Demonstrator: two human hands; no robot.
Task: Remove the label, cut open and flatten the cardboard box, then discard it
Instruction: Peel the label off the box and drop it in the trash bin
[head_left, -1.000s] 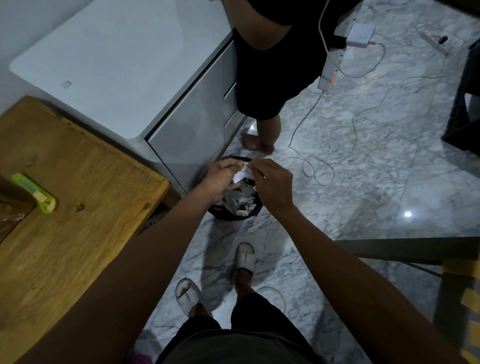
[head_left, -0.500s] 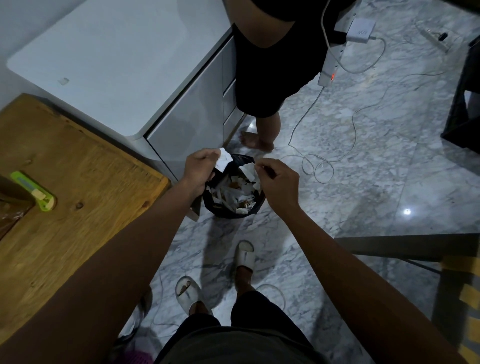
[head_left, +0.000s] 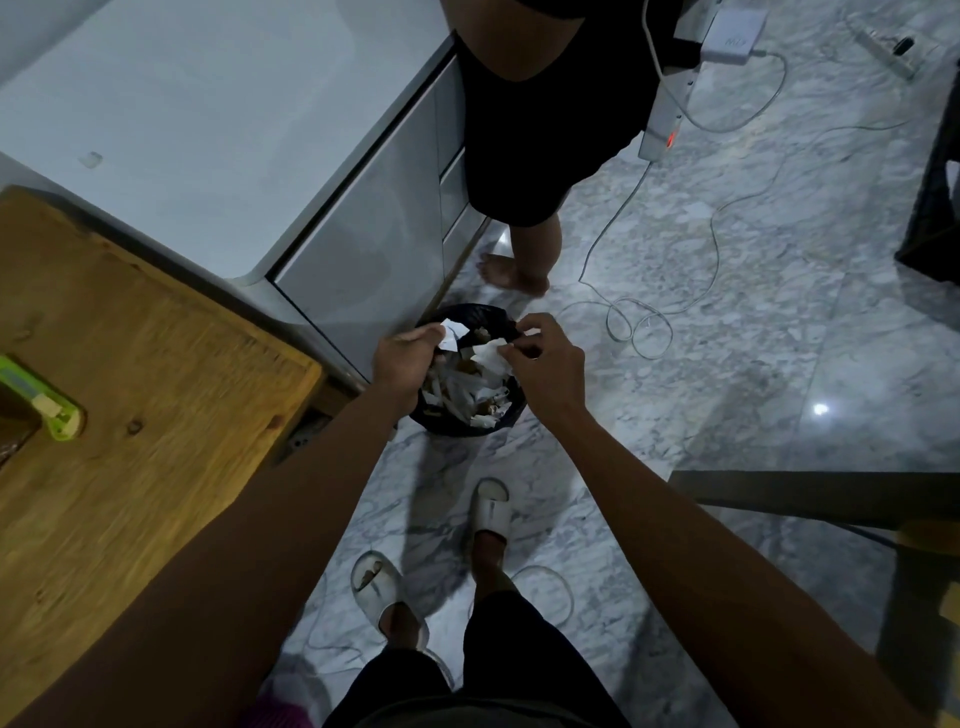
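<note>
Both hands' grip (head_left: 402, 358) (head_left: 540, 358) pinched on label scraps (head_left: 451, 332)

Setting: a room in a home. Evidence: polished grey-white marble floor (head_left: 753, 322); white cabinet (head_left: 218, 130) with drawer fronts beside a wooden worktop (head_left: 156, 374); small bin (head_left: 467, 384) lined with a black bag and full of paper scraps; power strip (head_left: 665, 114) and charger (head_left: 732, 31) with loose cables on the floor; wearer in slippers (head_left: 491, 512), a second person barefoot near the cabinet.
</note>
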